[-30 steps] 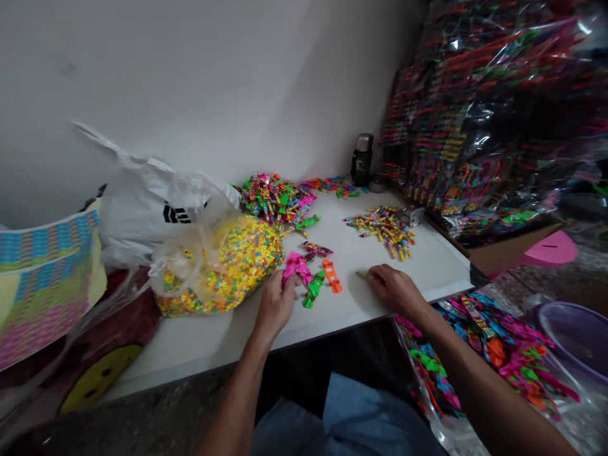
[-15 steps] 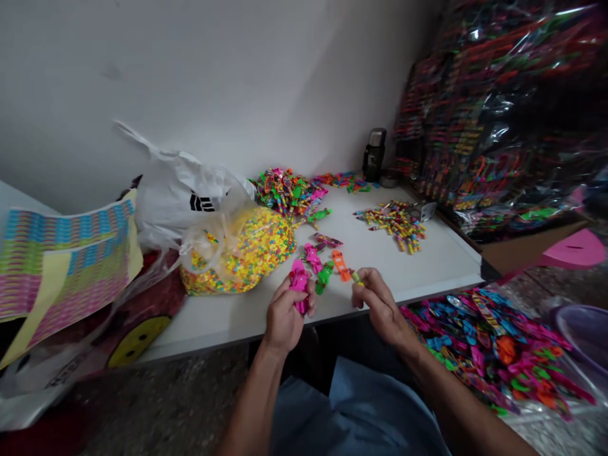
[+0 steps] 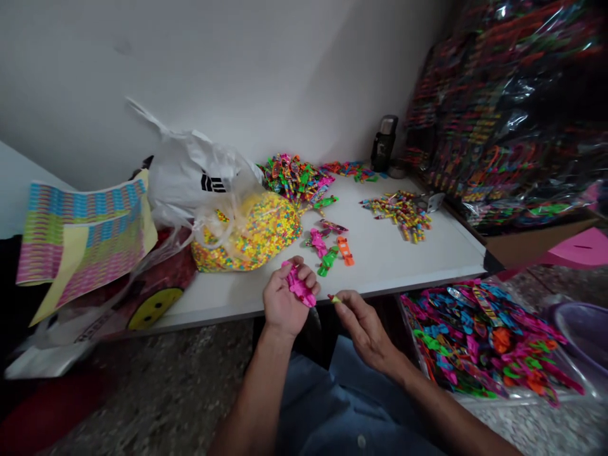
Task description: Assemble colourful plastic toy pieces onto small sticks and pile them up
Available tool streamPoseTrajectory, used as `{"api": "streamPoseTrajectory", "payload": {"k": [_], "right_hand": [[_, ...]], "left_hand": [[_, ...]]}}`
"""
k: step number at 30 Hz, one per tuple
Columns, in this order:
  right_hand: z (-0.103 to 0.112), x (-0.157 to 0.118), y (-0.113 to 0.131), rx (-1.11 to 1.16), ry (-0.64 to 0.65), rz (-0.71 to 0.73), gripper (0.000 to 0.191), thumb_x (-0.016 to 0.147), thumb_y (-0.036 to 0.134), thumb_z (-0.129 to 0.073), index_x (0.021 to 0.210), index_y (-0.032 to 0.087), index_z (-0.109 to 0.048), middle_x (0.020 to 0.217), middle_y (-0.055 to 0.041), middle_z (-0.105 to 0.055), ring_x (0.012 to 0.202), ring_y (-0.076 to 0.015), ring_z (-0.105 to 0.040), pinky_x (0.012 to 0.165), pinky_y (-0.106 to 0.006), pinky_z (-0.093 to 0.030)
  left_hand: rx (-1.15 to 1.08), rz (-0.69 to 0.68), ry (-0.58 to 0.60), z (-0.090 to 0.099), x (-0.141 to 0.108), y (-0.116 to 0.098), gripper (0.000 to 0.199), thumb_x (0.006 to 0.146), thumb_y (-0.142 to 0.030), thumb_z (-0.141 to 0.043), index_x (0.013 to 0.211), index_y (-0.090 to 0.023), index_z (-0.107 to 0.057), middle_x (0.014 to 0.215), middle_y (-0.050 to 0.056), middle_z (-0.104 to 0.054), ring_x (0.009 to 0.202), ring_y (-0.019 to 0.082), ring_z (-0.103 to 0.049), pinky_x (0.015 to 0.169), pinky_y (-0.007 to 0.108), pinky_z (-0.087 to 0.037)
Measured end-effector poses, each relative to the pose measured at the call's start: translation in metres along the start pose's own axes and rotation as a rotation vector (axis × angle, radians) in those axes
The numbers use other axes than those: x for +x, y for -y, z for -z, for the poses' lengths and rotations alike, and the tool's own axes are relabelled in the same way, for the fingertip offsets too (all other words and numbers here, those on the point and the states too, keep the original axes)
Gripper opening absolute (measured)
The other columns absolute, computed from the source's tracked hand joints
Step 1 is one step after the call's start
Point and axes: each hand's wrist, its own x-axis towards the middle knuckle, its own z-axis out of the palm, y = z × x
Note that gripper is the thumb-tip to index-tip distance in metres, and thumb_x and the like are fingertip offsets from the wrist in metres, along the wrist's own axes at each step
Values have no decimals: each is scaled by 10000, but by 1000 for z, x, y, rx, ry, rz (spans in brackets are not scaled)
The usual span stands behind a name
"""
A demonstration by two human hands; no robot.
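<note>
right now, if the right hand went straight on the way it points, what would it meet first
Most likely the pink toy in the left hand, or that hand's fingertips; depth between the hands is unclear.

A muted blue garment (image 3: 306,408), softly creased, carries 1 small round pale button (image 3: 361,441); 2 forearms (image 3: 260,386), the left hand (image 3: 289,299) and the right hand (image 3: 365,326) are bare.

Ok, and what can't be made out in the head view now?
All in the head view:
- Pink toy: the side against the left hand, hidden by the palm.
- Crayon-like stick: its rear end, covered by the right hand.
- White bag: any contents, hidden by its opaque plastic.
- Purple tub: its far side, cut off by the right edge.
</note>
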Motion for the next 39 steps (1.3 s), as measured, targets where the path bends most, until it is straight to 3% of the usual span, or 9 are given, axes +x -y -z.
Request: {"api": "streamPoseTrajectory", "payload": {"k": [5,15,26,31,39], "right_hand": [[-5,-4,4,-50,39,48,212,1032,346,-407,1088,177,-523,809,1,-476,712,-105,-417,670,-238,-347],[-19,3,3,-95,22,128,184,1012,302,-454,1075,161,-555,771,9,-503,674,-93,-433,644,-228,-347],[-17,1,-1,-266,-4,170,178,998,291,-475,1098,178,-572,884,-25,-587,764,-128,-492,720,-263,-367],[-19,-3,1,-130,51,82,195,1022,320,-423,1045,163,-536,815,-15,-537,706,-111,-462,659,-239,-370],[-22,-8,-4,-108,37,62,189,1025,309,-406,1057,154,-508,828,-14,-520,715,-108,-445,666,-238,-370]], "left_hand": [[-221,-92,-57,8,4,0,184,841,-292,-558,807,-137,-466,646,-30,-285,540,85,-309,512,247,-297],[-426,-75,-149,18,1,8,215,920,-281,-426,753,-159,-367,611,-26,-312,514,95,-349,473,203,-250],[-331,-109,-216,11,2,15,232,906,-310,-430,740,-170,-347,591,-45,-233,456,82,-268,429,218,-143],[-212,-185,-169,5,-1,20,232,893,-326,-452,750,-167,-363,605,-48,-193,453,79,-234,423,234,-103],[-195,-159,-230,8,0,31,226,882,-307,-455,737,-171,-349,611,-48,-160,449,78,-214,416,233,-66]]}}
